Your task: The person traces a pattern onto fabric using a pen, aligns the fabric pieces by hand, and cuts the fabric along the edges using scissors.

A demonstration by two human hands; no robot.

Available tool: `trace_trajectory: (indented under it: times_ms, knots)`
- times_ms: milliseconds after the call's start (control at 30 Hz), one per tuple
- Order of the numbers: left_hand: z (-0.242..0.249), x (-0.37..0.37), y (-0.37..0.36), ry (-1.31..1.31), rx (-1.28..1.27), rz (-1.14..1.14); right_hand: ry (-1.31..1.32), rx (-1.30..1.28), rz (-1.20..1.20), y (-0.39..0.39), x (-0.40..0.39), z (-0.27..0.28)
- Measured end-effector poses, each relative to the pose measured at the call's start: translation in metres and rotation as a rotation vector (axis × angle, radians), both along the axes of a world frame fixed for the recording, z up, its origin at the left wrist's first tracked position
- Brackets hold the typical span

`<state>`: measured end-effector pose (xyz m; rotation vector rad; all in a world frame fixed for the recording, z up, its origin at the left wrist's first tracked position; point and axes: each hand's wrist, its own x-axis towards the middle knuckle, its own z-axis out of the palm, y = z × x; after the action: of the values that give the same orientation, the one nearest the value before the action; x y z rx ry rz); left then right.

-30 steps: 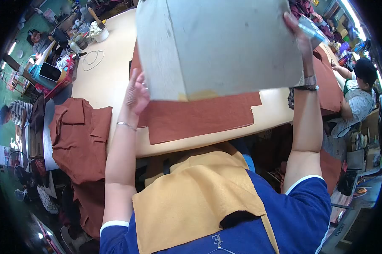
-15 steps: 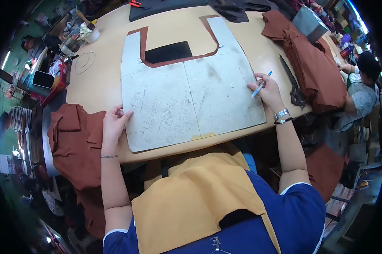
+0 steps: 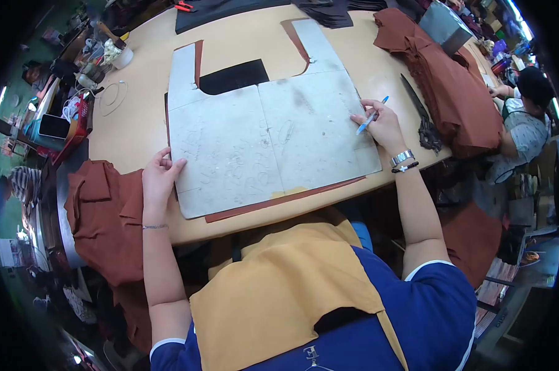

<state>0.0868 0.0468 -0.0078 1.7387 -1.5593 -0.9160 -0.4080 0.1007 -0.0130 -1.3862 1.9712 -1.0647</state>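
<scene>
While a large grey pattern board (image 3: 261, 133) lies flat across a tan work table (image 3: 137, 133), a person seen from above by a head-worn camera steadies it with both hands, which sit well apart at opposite edges of the board. Their left hand (image 3: 159, 179) rests with fingers spread and flat on the board's lower left edge, apparently pinning it so it cannot slide. Their right hand (image 3: 381, 123) is closed around a blue pen (image 3: 369, 119), tip angled down and touching or almost touching the board's right edge, the position one would take to trace along that edge. Under the board lies rust-brown fabric (image 3: 279, 201), showing only as a thin strip along the near edge and around the neck-shaped notch at the far side, so the board seems to serve as a template laid on the cloth. A black patch (image 3: 233, 77) shows inside that notch. To the right of the pen hand, dark scissors (image 3: 421, 120) lie on the table beside a stack of folded brown fabric (image 3: 452, 93), close enough to reach. More brown cloth (image 3: 103, 210) hangs over the table's left corner near the left wrist (which wears a thin bracelet; the right wrist wears a watch). The person wears a blue shirt with a mustard apron (image 3: 279, 297). At the far right sits another person (image 3: 527, 117) at the same table
</scene>
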Motion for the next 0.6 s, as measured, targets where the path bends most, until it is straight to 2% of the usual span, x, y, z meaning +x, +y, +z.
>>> trace_trajectory:
  times_ms: [400, 500, 600]
  knots:
    - [0.009, -0.005, 0.001, -0.243, 0.012, -0.024, -0.07, 0.087, -0.009, -0.011, -0.004, -0.001]
    - [0.017, -0.01, 0.002, -0.357, 0.006, -0.046, 0.211, 0.123, 0.018, -0.014, -0.005, 0.005]
    - [0.01, -0.005, -0.003, -0.361, 0.007, -0.076, 0.315, 0.134, 0.054, -0.012, -0.004, 0.015]
